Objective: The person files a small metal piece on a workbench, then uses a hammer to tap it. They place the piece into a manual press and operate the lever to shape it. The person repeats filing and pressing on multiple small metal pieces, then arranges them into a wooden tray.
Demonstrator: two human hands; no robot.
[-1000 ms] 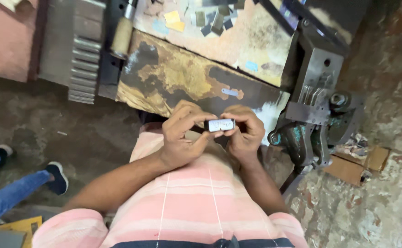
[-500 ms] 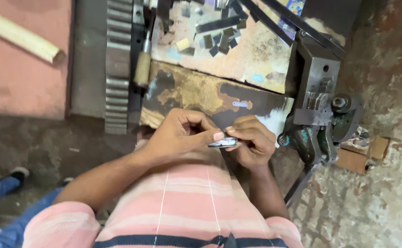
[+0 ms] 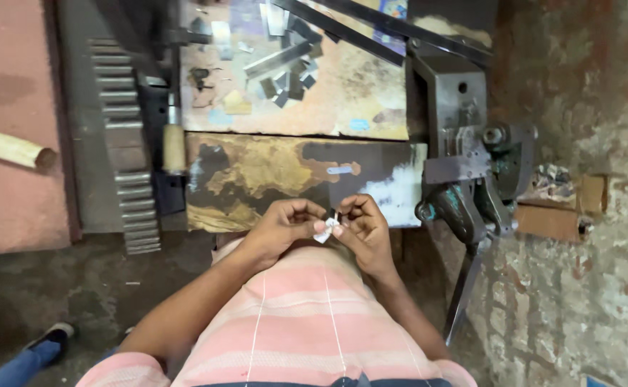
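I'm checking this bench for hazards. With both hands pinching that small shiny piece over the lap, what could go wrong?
The small metal piece is pinched only by fingertips of the left hand and right hand; it may slip and drop to the floor. Its edges may nick fingers. Loose metal strips litter the workbench.

Brown cardboard box (image 3: pixel 568 211) right of bench on floor, perhaps open, small blue label (image 3: pixel 359 125) on benchtop

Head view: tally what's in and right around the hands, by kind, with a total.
Hands: 2, left hand and right hand, pinching one piece together
Small shiny metal piece: 1
Metal strip on the bench: 1
Wooden-handled tool: 1
Hand press: 1
Total: 6
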